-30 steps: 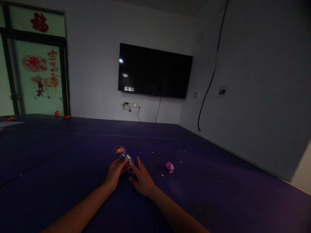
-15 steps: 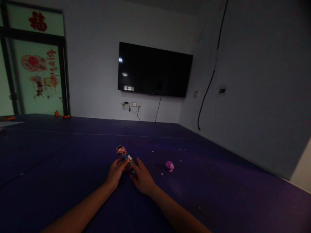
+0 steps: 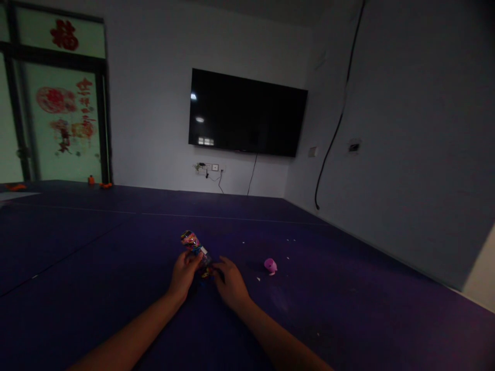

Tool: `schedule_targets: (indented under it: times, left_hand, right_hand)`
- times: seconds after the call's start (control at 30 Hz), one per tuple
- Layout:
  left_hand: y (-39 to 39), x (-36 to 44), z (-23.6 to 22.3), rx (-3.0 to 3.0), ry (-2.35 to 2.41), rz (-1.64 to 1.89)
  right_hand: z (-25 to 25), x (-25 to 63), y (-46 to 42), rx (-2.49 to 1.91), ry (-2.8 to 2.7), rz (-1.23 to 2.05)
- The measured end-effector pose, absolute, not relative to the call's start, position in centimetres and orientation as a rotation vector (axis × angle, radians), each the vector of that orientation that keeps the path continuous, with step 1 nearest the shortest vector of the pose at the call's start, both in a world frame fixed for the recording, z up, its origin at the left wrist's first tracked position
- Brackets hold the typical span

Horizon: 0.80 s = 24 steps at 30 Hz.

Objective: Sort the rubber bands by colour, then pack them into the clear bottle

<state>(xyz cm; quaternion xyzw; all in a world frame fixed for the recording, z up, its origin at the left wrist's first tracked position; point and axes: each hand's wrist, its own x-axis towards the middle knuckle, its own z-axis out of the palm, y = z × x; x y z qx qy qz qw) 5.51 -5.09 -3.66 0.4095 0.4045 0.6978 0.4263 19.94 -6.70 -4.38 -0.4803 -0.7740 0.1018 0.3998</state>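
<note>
A small colourful tube-shaped toy [image 3: 194,246] with a patterned top lies tilted on the dark purple floor mat [image 3: 116,247]. My left hand [image 3: 184,274] grips its lower part from the left. My right hand [image 3: 231,283] has its fingers curled onto the toy's near end from the right. The room is dim and the toy's lower end is hidden between my fingers.
A small pink object [image 3: 270,266] lies on the mat to the right of my hands, with tiny white specks [image 3: 258,279] around it. A black TV [image 3: 246,113] hangs on the far wall. A grey wall [image 3: 406,170] runs along the right. Glass doors [image 3: 58,118] stand at far left.
My right hand's fingers, spread flat on the mat earlier, have curled in onto the toy's near end. The toy has tipped slightly to the left in my left hand.
</note>
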Motion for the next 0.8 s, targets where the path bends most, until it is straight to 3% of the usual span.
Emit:
schedule_targets:
  times: [0.53, 0.8]
  left_hand:
    - [-5.28, 5.58, -3.45, 0.995, 1.018, 1.738]
    - [-5.29, 5.27, -3.16, 0.934, 0.998, 1.756]
  right_hand:
    - [-4.21, 20.39, -6.17, -1.285, -1.873, 0.19]
    - [-3.67, 20.39, -7.12, -0.983, -2.235, 0.22]
